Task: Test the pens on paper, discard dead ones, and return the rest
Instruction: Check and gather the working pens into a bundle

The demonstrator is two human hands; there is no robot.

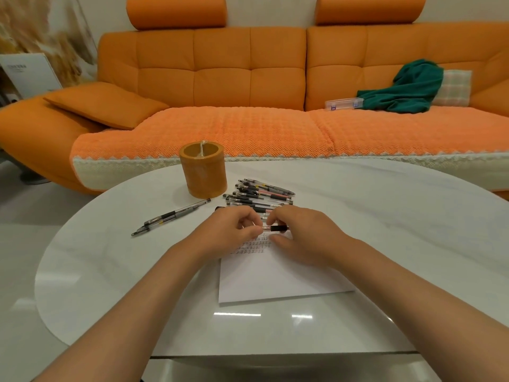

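My left hand and right hand both pinching one pen above the paper, pen pile beyond, orange holder on desk, two pens set aside left.

Left hand and right hand gripping pen, above paper

Table: bare from 1 to 5 o'clock of the paper; open passage there. Near edge at 6 o'clock also bare. Pile of pens at 12 o'clock of the paper, touching its far edge, blocks a straight forward reach. Orange holder upright at 11 o'clock, just beside the pile. Two loose pens lie diagonally at 10 o'clock. Bare surface from 7 to 9 o'clock.
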